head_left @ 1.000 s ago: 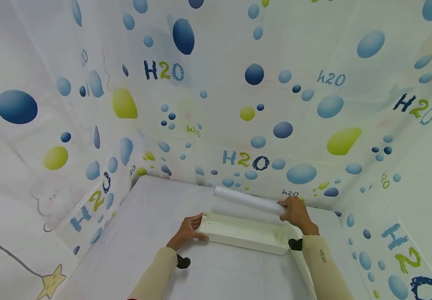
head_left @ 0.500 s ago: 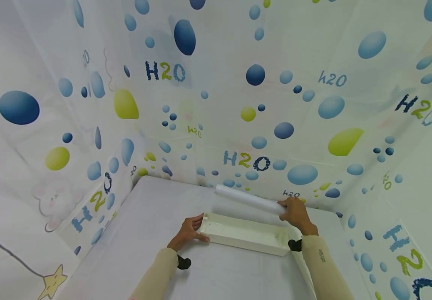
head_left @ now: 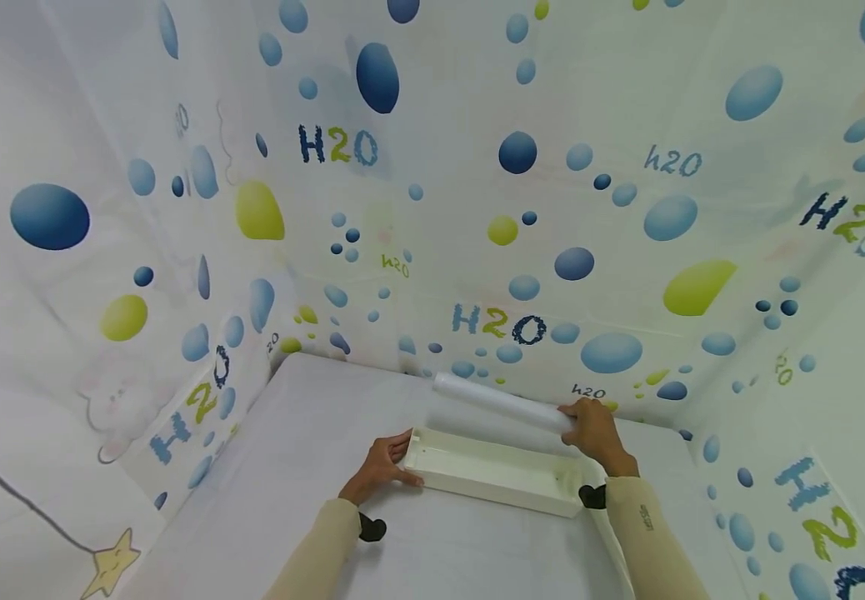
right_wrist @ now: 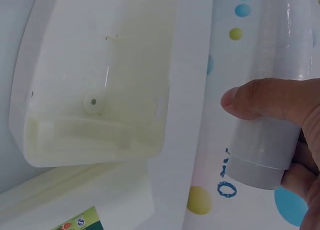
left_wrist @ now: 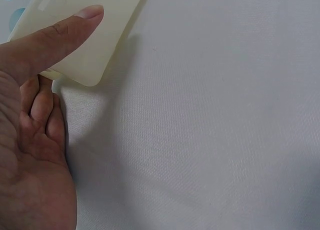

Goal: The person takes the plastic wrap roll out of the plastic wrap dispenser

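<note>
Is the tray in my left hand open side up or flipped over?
Open side up: head and right wrist views look into the tray.

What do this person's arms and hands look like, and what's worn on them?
The left sleeve and right sleeve are beige and reach the wrists; the right one bears dark lettering, too blurred to read. A black piece shows near each sleeve's end. The left hand and right hand wear no gloves.

Beside the tray, the right sleeve partly hides a second box. The right wrist view's lower edge cuts its label.
</note>
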`<state>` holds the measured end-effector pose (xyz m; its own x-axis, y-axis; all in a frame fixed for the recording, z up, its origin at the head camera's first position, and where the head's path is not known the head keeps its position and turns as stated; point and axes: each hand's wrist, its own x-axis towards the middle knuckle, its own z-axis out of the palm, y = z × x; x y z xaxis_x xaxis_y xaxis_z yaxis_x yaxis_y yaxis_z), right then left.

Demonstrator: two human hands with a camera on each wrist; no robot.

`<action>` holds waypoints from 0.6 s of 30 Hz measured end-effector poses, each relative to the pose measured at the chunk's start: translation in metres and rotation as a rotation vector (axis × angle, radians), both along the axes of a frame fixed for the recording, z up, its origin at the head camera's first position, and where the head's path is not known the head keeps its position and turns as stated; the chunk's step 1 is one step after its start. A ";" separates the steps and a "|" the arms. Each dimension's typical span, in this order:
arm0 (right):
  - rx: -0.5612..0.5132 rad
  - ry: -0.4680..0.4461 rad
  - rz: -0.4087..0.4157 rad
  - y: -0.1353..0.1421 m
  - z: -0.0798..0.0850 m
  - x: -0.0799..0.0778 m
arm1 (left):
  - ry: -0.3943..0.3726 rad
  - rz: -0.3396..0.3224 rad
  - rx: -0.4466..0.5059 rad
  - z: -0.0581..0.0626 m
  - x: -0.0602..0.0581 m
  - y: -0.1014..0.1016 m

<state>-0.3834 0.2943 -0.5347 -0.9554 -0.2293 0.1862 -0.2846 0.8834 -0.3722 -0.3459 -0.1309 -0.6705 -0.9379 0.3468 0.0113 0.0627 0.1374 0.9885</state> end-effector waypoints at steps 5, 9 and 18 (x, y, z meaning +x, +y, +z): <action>0.016 -0.012 -0.009 0.000 -0.002 -0.001 | -0.039 0.025 0.001 -0.007 -0.005 0.001; 0.030 -0.025 -0.013 0.001 -0.003 -0.004 | -0.043 0.033 0.008 -0.007 -0.005 0.000; 0.012 -0.014 -0.012 0.001 -0.007 -0.005 | 0.020 0.021 0.003 -0.001 0.002 0.001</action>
<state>-0.3880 0.2955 -0.5413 -0.9606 -0.2197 0.1704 -0.2686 0.8914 -0.3650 -0.3443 -0.1299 -0.6714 -0.9445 0.3271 0.0308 0.0793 0.1358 0.9876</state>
